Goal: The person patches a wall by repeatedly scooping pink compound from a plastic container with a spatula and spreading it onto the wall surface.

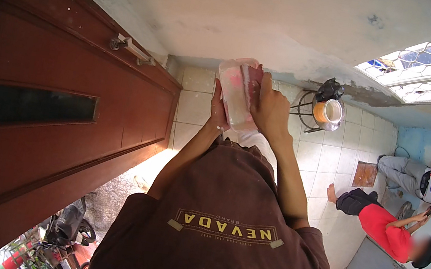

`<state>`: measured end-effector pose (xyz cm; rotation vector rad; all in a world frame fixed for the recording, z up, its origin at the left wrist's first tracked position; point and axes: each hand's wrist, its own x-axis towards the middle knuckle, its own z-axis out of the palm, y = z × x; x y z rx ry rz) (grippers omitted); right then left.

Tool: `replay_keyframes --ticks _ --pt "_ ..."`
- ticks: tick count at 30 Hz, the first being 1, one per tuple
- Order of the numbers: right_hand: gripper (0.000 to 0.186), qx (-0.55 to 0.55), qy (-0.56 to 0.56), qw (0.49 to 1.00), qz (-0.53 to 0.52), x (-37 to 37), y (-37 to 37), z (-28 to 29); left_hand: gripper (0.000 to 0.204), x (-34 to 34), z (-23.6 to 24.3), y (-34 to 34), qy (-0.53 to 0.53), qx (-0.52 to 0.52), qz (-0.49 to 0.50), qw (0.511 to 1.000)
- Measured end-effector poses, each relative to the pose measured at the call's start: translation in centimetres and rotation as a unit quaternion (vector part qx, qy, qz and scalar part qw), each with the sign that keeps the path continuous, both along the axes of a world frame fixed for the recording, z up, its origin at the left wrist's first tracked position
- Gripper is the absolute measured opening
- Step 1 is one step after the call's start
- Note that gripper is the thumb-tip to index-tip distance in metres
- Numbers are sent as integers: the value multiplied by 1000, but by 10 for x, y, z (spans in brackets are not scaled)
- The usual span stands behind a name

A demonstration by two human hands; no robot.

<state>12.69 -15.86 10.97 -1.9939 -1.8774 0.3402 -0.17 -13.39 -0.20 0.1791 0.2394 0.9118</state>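
Observation:
My left hand (219, 106) holds a translucent plastic tub (230, 89) with pinkish smears by its near left side. Inside the tub, or at its right edge, is a flat reddish tool (253, 86) with a pale bristly edge, which looks like a wide paint brush. My right hand (272, 109) is closed around that tool, its thumb side toward the wall. What exactly lies in the tub is hard to make out. Both forearms reach forward from brown short sleeves.
Ahead rises a patchy plastered wall (200, 15). A brown wooden door (70, 63) stands at the left. Right of my hands, a metal stool (301, 113) bears a pail (320, 112) and a black bag (331, 89). Two people are at the far right; a motorcycle (67, 229) is lower left.

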Motion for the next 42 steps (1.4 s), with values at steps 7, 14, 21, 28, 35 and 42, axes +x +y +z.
replay_keyframes --ticks 7,14,21,28,35,42 --pt "50 48 19 998 30 -17 -6 -26 83 12 -6 10 47 -1 63 997" --pt "47 -38 14 999 -9 0 7 15 70 14 -2 11 -60 7 27 998" --pt "32 92 -8 994 59 -10 8 -27 82 22 -17 8 45 -19 41 998" --pt "32 -54 -53 997 7 15 1 -7 74 14 -7 12 -21 13 46 999" --pt "51 23 22 999 34 -21 -5 -16 77 9 -22 4 26 -19 51 998" --pt "39 -73 -28 996 31 -11 -13 -13 79 -2 -15 -6 19 8 52 998"
